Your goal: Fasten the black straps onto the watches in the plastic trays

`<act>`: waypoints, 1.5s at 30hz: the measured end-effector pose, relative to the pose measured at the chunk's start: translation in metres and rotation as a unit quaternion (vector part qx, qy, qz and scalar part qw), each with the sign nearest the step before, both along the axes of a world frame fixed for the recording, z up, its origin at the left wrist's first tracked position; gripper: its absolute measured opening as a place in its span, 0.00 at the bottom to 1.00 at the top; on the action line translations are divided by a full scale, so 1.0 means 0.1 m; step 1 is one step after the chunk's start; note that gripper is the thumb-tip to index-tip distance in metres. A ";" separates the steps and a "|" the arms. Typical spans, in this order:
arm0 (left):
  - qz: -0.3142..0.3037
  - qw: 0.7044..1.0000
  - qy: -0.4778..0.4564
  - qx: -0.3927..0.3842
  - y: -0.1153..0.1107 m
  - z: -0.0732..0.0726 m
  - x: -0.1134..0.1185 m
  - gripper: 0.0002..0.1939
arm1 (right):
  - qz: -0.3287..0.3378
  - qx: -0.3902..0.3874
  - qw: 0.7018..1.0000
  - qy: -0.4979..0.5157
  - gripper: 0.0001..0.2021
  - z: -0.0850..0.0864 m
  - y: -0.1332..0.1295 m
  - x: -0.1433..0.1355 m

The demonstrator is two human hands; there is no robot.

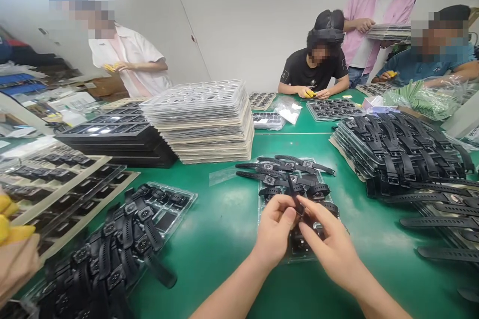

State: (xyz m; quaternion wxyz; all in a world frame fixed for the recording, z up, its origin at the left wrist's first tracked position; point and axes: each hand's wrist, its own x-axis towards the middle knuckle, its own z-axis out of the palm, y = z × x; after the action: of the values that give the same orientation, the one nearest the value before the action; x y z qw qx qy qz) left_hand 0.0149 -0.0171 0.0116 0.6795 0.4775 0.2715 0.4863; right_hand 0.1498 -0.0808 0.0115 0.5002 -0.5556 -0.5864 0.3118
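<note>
Between the fingertips of both hands is a black smartwatch (293,187), one end of its strap pointing up and away from me. My left hand (275,229) pinches it from the left. My right hand (329,241) grips it from the right, thumb and fingers close together. Much of the watch is hidden behind the fingers. Below and beyond it lies a clear plastic tray (262,214). Several black watches (268,179) rest on that tray, some with straps laid out flat and others with straps curled round.
On the green table (220,239), more watches (129,229) heap on a left tray. A tall tray stack (209,134) stands behind, and watch-laden trays (396,154) fill the right. A co-worker's yellow-tipped hand (18,254) enters at left. Other people (314,67) work across the table.
</note>
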 end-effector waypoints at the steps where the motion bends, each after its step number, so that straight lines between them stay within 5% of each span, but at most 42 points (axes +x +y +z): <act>1: -0.002 0.999 -0.037 -0.028 0.01 0.01 0.00 0.18 | -0.004 -0.004 1.000 0.000 0.21 0.00 0.00 -0.01; 5: -0.012 0.990 -0.116 -0.080 0.03 0.08 0.02 0.21 | -0.008 -0.025 1.000 -0.008 0.21 0.03 -0.02 -0.01; 15: -0.087 0.986 -0.117 -0.081 0.01 0.07 0.01 0.17 | 0.026 -0.076 0.997 0.003 0.22 0.13 -0.03 0.00; 20: -0.043 0.993 0.052 0.101 0.02 0.01 -0.07 0.10 | -0.018 0.019 0.999 -0.041 0.14 0.14 -0.01 0.07; 24: -0.001 0.937 0.197 0.290 -0.04 0.02 -0.10 0.05 | -0.046 0.007 0.999 -0.010 0.11 0.12 0.02 0.10; 34: 0.065 0.863 0.249 0.435 -0.05 0.06 -0.07 0.10 | -0.122 -0.044 0.982 0.136 0.16 0.05 0.02 0.11; 40: 0.074 0.881 0.272 0.381 -0.07 0.06 -0.06 0.10 | -0.112 -0.041 0.955 0.272 0.17 0.03 0.05 0.08; 45: 0.074 0.896 0.293 0.325 -0.06 0.06 -0.07 0.08 | -0.141 -0.045 0.951 0.270 0.18 0.02 0.08 0.08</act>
State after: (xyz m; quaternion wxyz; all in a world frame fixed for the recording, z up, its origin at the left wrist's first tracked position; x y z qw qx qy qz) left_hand 0.0083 -0.0228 0.0175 0.3378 0.7713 0.3198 0.4345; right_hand 0.1576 -0.0726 0.0131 0.6532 -0.5495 -0.3303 0.4028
